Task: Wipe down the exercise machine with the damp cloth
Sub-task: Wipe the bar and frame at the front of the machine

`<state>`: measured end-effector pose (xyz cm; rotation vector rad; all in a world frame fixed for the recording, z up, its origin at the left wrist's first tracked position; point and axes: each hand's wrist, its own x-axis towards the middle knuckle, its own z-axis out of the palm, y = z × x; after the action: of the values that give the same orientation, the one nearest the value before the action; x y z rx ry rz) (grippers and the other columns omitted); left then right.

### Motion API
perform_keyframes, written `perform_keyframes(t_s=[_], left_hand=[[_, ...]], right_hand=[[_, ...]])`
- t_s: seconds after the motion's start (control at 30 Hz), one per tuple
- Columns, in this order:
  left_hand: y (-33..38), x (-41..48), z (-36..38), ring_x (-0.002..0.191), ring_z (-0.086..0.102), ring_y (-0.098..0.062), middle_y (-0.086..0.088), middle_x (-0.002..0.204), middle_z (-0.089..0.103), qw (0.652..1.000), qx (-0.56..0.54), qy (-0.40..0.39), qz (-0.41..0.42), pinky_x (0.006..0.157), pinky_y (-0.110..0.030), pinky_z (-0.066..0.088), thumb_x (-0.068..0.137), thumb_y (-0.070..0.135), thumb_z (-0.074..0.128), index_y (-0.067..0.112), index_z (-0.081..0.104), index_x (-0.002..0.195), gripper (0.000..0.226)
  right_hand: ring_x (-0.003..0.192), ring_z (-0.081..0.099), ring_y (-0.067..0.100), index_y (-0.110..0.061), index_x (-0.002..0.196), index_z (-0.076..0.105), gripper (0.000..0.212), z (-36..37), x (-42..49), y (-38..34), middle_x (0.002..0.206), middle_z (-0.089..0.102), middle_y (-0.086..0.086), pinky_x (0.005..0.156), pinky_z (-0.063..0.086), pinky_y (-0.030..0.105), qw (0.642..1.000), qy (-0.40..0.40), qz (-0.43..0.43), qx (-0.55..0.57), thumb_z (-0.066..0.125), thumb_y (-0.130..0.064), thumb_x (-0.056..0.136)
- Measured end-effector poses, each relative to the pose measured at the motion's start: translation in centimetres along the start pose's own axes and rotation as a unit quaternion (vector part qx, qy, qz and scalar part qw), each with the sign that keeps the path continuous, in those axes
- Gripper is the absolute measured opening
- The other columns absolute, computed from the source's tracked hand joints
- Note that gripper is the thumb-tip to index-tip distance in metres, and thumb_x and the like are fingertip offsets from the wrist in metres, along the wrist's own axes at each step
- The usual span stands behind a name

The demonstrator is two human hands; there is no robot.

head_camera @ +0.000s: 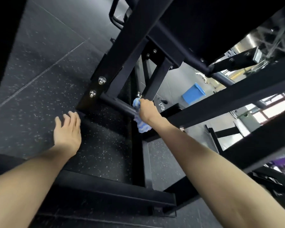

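Right hand point(146, 111) grips the damp cloth point(141, 122) around the machine's low crossbar point(117, 104); left hand point(67, 129) hangs spread beside it. Wiping is mid-stroke. Next, probably slide along the crossbar.

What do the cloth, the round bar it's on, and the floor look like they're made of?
Cloth: soft woven or terry fabric, blue and white striped, bunched and drooping from the right hand.
Bar: likely steel tube, black paint with a dull sheen, joined to bolted frame parts.
Floor: probably rubber tiles, matte black with pale flecks and visible seams.

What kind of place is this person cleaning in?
Most likely a gym: speckled rubber floor tiles, a heavy black bolted steel machine frame, and more equipment behind it near a blue bin.
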<state>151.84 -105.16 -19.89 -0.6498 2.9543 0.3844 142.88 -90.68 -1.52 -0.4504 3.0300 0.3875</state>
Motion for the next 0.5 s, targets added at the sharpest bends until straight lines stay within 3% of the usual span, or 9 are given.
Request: perform_keyframes(t_s=[0.07, 0.2, 0.3, 0.4, 0.5], left_hand=[[-0.3, -0.6, 0.8, 0.145, 0.001, -0.028, -0.017, 0.156, -0.008, 0.997, 0.063, 0.006, 0.039, 0.118, -0.045, 0.007, 0.102, 0.022, 0.010, -0.004, -0.018, 0.144, 0.057], [-0.5, -0.8, 0.4, 0.145, -0.014, -0.026, -0.013, 0.155, -0.023, 0.987, 0.138, 0.006, 0.085, 0.118, -0.045, -0.006, 0.101, 0.020, 0.006, -0.002, -0.023, 0.143, 0.056], [-0.1, -1.3, 0.4, 0.145, -0.003, -0.031, -0.019, 0.156, -0.011, 0.967, 0.226, 0.038, 0.114, 0.118, -0.041, 0.011, 0.100, 0.018, 0.013, -0.007, -0.019, 0.143, 0.059], [0.6, -1.3, -0.5, 0.142, 0.012, -0.033, -0.021, 0.153, 0.006, 0.946, 0.288, 0.042, 0.140, 0.110, -0.035, 0.024, 0.099, 0.020, 0.026, -0.007, -0.007, 0.146, 0.063], [1.4, -0.7, -0.9, 0.134, 0.027, -0.027, -0.011, 0.142, 0.024, 0.951, 0.273, 0.024, 0.142, 0.102, -0.031, 0.032, 0.094, 0.023, 0.044, 0.002, 0.012, 0.145, 0.064]], right_hand=[[0.114, 0.052, 0.033, -0.003, 0.119, 0.052, 0.032, 0.5, -1.0, 1.0, 0.125, 0.054, 0.017, 0.083, 0.038, 0.031, 0.999, -0.032, 0.001, -0.006, 0.053, 0.001, 0.088], [0.112, 0.054, 0.033, -0.004, 0.116, 0.054, 0.030, 1.2, -1.2, 2.4, 0.121, 0.057, 0.017, 0.080, 0.039, 0.030, 0.999, -0.034, 0.008, -0.027, 0.046, 0.003, 0.089], [0.111, 0.054, 0.033, -0.005, 0.116, 0.054, 0.029, 1.9, -0.3, 3.2, 0.121, 0.056, 0.016, 0.077, 0.037, 0.028, 1.000, -0.012, 0.004, -0.012, 0.052, 0.002, 0.088], [0.117, 0.050, 0.031, -0.001, 0.123, 0.048, 0.035, 2.1, 1.3, 3.9, 0.126, 0.052, 0.017, 0.091, 0.039, 0.033, 0.999, 0.030, -0.014, -0.016, 0.054, 0.001, 0.089], [0.117, 0.050, 0.031, 0.002, 0.124, 0.047, 0.033, 1.3, 4.3, 5.3, 0.127, 0.049, 0.018, 0.093, 0.039, 0.034, 0.996, 0.084, -0.005, -0.003, 0.048, 0.001, 0.091]])
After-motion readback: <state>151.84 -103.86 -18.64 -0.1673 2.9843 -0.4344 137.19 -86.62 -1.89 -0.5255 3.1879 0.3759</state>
